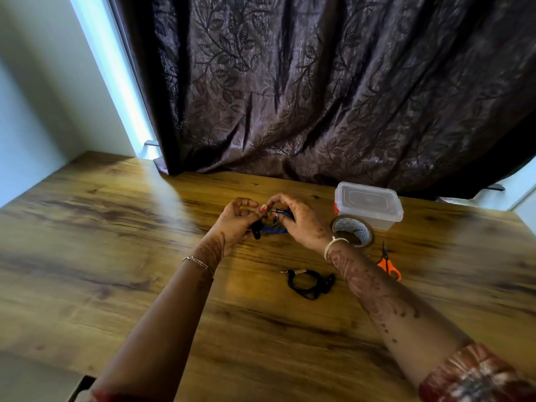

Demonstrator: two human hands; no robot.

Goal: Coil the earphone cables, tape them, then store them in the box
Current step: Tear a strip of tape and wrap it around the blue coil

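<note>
At centre frame, above the wooden table (116, 227), both hands work the blue earphone cable (274, 230): left hand (236, 220) curled round its black earbud end, right hand (301, 223) pinching the plug end. Lower down, the coiled black earphones (310, 282) lie on the wood. Right of centre stands the lidded clear box (368, 204), tape roll (351, 230) just beside it, orange scissors (388, 264) below.

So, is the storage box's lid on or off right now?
On. The clear lid sits flat across the top of the plastic box; whether it is latched cannot be told.
</note>
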